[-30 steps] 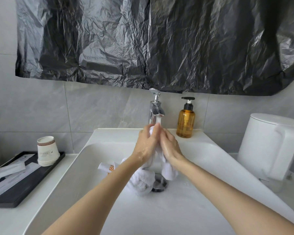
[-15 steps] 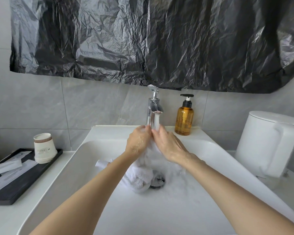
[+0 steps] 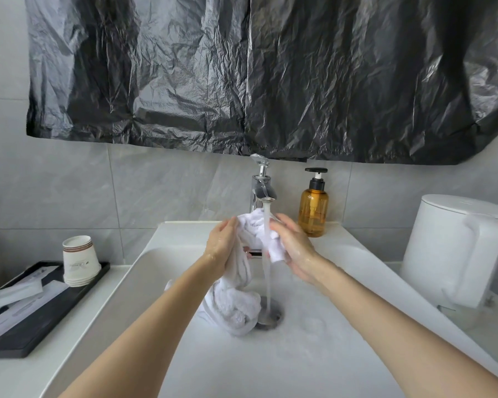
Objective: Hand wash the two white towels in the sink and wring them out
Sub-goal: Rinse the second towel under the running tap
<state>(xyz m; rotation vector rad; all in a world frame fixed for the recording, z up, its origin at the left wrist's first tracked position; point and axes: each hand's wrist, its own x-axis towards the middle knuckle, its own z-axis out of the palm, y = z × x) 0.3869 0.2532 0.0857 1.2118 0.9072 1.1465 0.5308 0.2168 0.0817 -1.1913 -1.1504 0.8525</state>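
Left hand (image 3: pixel 223 248) and right hand (image 3: pixel 292 249) clutch the wet white cloth towel (image 3: pixel 252 229); its length hangs below your left.

No writing can be read. The stacked paper cups (image 3: pixel 79 261) at left centre carry a small dark mark and a line of print, too small to make out. The white packets (image 3: pixel 15 294) on the black tray (image 3: pixel 41 337) at lower left show faint, illegible print.

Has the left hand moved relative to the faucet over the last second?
Yes. The left hand has moved left of the faucet spout; earlier it met the right hand directly below it. Both hold the towel.
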